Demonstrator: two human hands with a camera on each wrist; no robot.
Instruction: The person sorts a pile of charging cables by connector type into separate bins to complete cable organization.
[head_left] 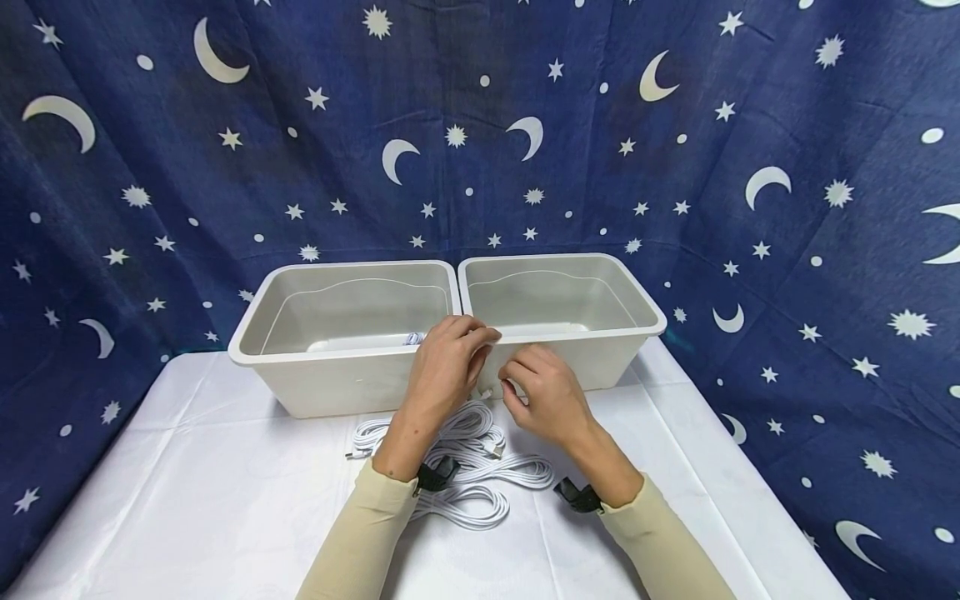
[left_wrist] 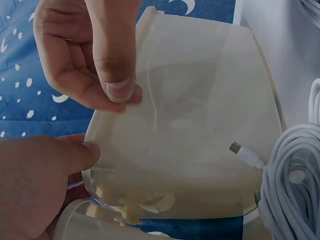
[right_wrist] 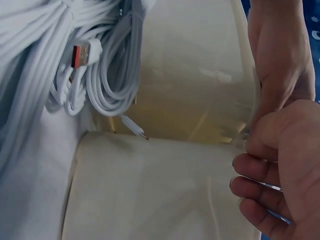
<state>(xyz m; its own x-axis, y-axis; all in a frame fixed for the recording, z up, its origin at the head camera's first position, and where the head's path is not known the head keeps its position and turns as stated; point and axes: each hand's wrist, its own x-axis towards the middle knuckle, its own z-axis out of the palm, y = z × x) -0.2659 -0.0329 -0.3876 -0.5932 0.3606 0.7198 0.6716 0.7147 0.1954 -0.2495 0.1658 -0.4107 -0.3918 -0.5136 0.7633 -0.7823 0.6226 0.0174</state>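
Two pale grey plastic bins stand side by side: a left bin (head_left: 322, 379) and a right bin (head_left: 592, 354). At the front corner where they meet, my left hand (head_left: 444, 362) holds the right bin's rim, its thumb (left_wrist: 82, 152) on the front side and the fingers behind. Just right of it, in front of the right bin, is my right hand (head_left: 546, 392). Its fingers are loosely bent, with thumb and index tip together in the left wrist view and nothing visible between them. Coiled white USB cables (head_left: 480, 475) lie on the table below both hands.
A white cloth (head_left: 202, 492) covers the table. A blue curtain (head_left: 450, 83) with moons and stars hangs behind and along the sides. Inside the left bin lies a small white-and-blue item (head_left: 413, 339), too small to identify. One cable plug (left_wrist: 245, 152) points toward the bins.
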